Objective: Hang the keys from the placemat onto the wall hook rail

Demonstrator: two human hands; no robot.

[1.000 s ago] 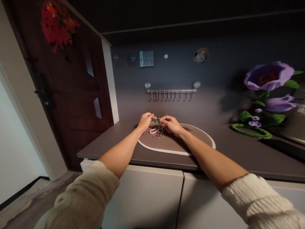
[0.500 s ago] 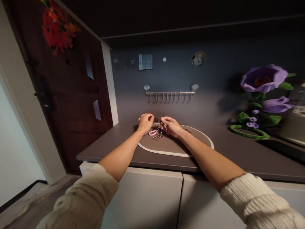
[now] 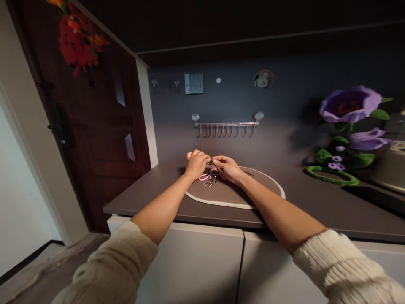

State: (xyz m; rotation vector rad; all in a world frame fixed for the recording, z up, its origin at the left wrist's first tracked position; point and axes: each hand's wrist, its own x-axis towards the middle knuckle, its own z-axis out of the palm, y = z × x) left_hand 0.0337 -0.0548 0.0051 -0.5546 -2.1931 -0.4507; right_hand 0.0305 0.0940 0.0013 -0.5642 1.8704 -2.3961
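Both my hands meet over an oval brown mat with a white rim (image 3: pixel 253 198) on a dark countertop (image 3: pixel 152 190). My left hand (image 3: pixel 196 163) and my right hand (image 3: pixel 227 167) are closed in pinches on a bunch of keys (image 3: pixel 210 180) with a pink strap (image 3: pixel 202 177). The keys dangle just above the mat between the hands. The fingertips almost touch each other at the key ring.
A chrome rail of hooks (image 3: pixel 226 125) hangs on the grey wall behind the mat, below a light switch (image 3: pixel 193 83). A purple felt flower (image 3: pixel 349 131) stands at the right. A dark wooden door (image 3: pixel 79 126) is at the left. White cabinet doors (image 3: pixel 202 261) lie below the counter.
My hands have drawn closer together over the key ring, the left hand shifting slightly right. The keys stay hanging low over the mat.
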